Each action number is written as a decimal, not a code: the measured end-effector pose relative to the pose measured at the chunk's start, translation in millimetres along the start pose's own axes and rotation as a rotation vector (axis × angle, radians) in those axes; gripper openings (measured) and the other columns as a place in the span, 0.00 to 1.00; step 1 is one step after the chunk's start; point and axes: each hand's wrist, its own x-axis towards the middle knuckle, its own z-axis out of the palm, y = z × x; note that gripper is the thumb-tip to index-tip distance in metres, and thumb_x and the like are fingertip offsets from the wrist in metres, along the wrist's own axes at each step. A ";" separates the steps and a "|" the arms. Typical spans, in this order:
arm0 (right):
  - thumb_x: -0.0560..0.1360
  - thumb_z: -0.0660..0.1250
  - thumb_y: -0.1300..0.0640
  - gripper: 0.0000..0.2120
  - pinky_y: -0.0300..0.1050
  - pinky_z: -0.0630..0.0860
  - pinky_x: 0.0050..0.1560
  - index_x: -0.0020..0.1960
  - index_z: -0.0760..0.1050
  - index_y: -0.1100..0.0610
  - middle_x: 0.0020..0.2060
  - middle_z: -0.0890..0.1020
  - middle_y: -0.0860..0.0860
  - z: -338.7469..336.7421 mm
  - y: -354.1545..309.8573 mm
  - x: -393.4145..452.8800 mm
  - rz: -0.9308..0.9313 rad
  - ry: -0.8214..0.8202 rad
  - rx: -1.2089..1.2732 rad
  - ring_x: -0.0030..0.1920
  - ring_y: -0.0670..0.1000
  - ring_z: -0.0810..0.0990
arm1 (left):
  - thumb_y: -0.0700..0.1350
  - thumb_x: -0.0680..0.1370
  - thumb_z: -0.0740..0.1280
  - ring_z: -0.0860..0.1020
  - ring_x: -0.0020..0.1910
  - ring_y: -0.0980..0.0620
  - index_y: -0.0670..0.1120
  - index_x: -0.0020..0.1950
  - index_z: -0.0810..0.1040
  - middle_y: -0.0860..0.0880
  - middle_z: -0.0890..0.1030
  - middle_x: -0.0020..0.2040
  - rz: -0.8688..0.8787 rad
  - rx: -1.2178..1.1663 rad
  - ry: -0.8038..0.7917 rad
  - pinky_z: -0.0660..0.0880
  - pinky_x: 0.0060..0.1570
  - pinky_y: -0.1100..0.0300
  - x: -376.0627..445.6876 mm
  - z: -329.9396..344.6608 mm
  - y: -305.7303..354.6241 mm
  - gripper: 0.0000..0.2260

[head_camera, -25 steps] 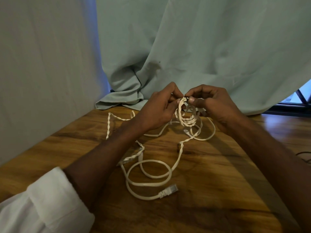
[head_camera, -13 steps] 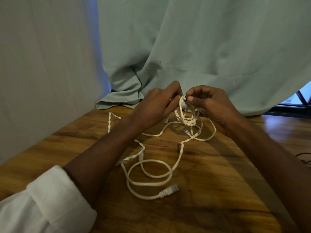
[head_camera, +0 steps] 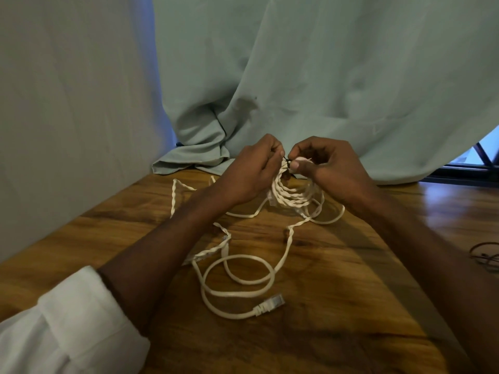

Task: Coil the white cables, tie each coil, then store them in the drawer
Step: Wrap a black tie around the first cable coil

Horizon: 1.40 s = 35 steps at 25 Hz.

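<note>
A small coil of white cable [head_camera: 293,195] hangs between both hands above the wooden table [head_camera: 337,306]. My left hand [head_camera: 251,171] and my right hand [head_camera: 329,166] pinch a thin black tie [head_camera: 286,160] at the coil's top, fingertips almost touching. A second white cable [head_camera: 237,279] lies loose in loops on the table nearer to me, its plug [head_camera: 271,305] at the front. More twisted white cable [head_camera: 175,195] trails off to the left behind my left forearm. No drawer is in view.
A pale green curtain [head_camera: 297,90] hangs behind the table and bunches on its back edge. A grey wall or panel [head_camera: 67,117] borders the left side. A thin dark wire [head_camera: 486,255] lies at the right edge.
Both hands have closed in on the coil's top, and the coil's loops now hang wider below them. The loose cable on the table has not moved.
</note>
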 end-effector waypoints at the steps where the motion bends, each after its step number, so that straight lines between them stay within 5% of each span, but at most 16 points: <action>1: 0.74 0.78 0.58 0.09 0.55 0.84 0.53 0.53 0.84 0.52 0.42 0.87 0.50 2.7 0.4 -0.8 0.007 -0.010 -0.031 0.45 0.50 0.87 | 0.44 0.87 0.59 0.74 0.36 0.61 0.41 0.56 0.74 0.55 0.75 0.38 -0.025 -0.001 -0.024 0.66 0.34 0.70 -0.4 0.2 0.4 0.07; 13: 0.76 0.76 0.59 0.06 0.61 0.84 0.50 0.51 0.88 0.51 0.42 0.87 0.49 3.5 7.3 3.3 0.106 0.159 -0.037 0.41 0.53 0.86 | 0.43 0.88 0.56 0.69 0.55 0.52 0.48 0.54 0.71 0.46 0.70 0.55 -0.210 -0.086 -0.069 0.67 0.48 0.64 0.9 11.2 22.9 0.06; 17: 0.76 0.76 0.60 0.06 0.59 0.86 0.46 0.50 0.88 0.52 0.40 0.88 0.50 5.4 5.9 4.5 0.160 0.213 0.023 0.38 0.53 0.86 | 0.44 0.88 0.56 0.72 0.48 0.56 0.48 0.55 0.73 0.47 0.73 0.53 -0.319 -0.288 -0.007 0.68 0.41 0.73 -0.6 10.6 34.6 0.07; 21: 0.76 0.75 0.61 0.06 0.54 0.86 0.45 0.49 0.88 0.52 0.41 0.88 0.51 4.8 2.9 4.0 0.168 0.217 0.073 0.39 0.53 0.86 | 0.46 0.87 0.59 0.76 0.44 0.56 0.47 0.53 0.78 0.50 0.79 0.45 -0.481 -0.492 0.067 0.73 0.46 0.60 2.4 8.8 40.5 0.09; 26: 0.77 0.74 0.63 0.07 0.46 0.83 0.44 0.52 0.87 0.54 0.43 0.87 0.50 4.8 4.4 1.2 0.159 0.179 0.117 0.37 0.45 0.85 | 0.47 0.86 0.61 0.76 0.43 0.55 0.45 0.55 0.79 0.49 0.78 0.45 -0.414 -0.357 0.039 0.74 0.45 0.60 3.3 7.9 27.7 0.09; 31: 0.77 0.74 0.63 0.09 0.43 0.81 0.45 0.55 0.86 0.55 0.43 0.87 0.52 5.0 7.4 1.3 0.153 0.183 0.159 0.35 0.42 0.83 | 0.46 0.85 0.64 0.76 0.44 0.57 0.44 0.57 0.79 0.51 0.79 0.47 -0.372 -0.344 0.077 0.73 0.41 0.71 2.7 8.9 20.3 0.08; 35: 0.77 0.74 0.63 0.10 0.46 0.81 0.48 0.56 0.86 0.55 0.44 0.87 0.53 4.5 10.1 2.8 0.182 0.169 0.246 0.38 0.45 0.84 | 0.45 0.85 0.64 0.80 0.54 0.52 0.45 0.61 0.79 0.46 0.82 0.56 -0.426 -0.435 0.104 0.77 0.51 0.63 4.3 9.9 19.0 0.08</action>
